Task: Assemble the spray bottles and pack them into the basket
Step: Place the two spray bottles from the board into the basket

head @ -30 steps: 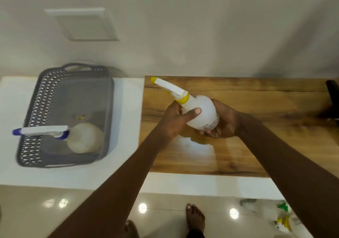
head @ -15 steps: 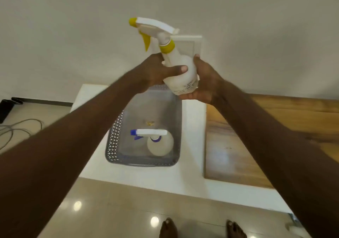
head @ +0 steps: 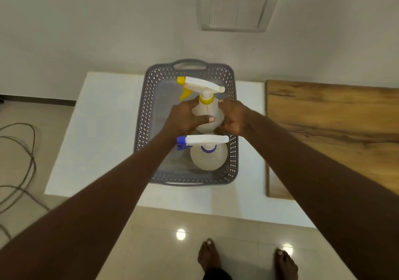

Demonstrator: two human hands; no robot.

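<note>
A pale wall (head: 108, 31) with a switch plate (head: 237, 8) rises behind a white worktop (head: 97, 139); a wooden board (head: 334, 128) lies on its right side. A grey basket (head: 142, 117) stands on the worktop. Both arms reach over it: the left hand (head: 185, 119) and right hand (head: 233, 117) have their fingers (head: 205, 119) wrapped around the yellow bottle (head: 207, 111), upright above the basket's far half. The blue bottle (head: 208, 156) stands in the near half.
</note>
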